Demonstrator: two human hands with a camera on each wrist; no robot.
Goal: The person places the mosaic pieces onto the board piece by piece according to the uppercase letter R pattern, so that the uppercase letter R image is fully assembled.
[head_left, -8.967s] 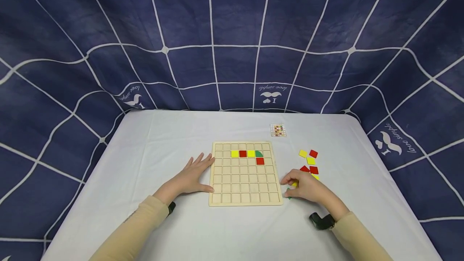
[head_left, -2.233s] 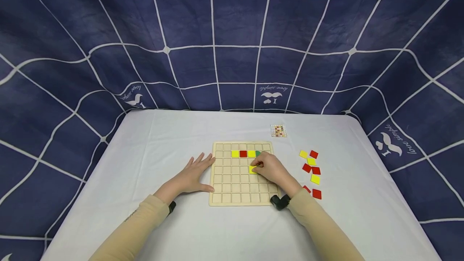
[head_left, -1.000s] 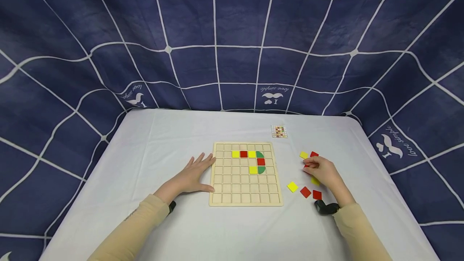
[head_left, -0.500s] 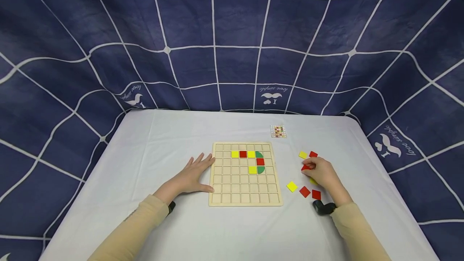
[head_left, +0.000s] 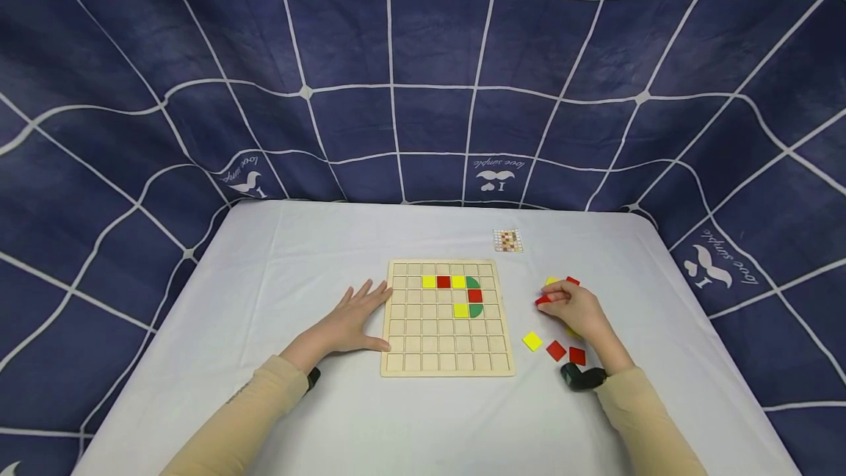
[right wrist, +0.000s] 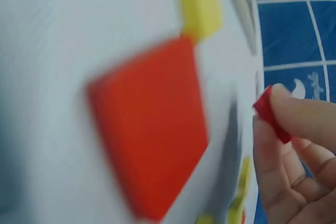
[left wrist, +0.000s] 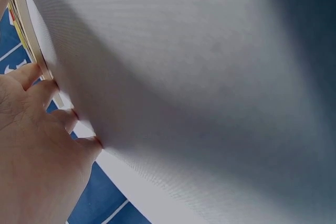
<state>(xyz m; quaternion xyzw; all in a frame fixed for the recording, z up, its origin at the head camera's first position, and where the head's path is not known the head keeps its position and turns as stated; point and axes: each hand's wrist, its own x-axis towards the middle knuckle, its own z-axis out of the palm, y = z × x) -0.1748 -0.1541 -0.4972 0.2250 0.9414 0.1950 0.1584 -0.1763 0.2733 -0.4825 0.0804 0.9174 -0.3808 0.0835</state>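
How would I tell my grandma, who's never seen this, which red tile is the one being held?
On the white table, find the big wooden grid board. To its right is the person's right hand, pinching a red tile. It's the only one held up: the other red tiles in view lie on the table or sit in the board.

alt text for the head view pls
A right hand pinches a red tile right of a wooden grid board; the left hand lies spread at the board's left edge. The board holds seven yellow, red and green tiles, with loose red and yellow tiles on the table to its right.
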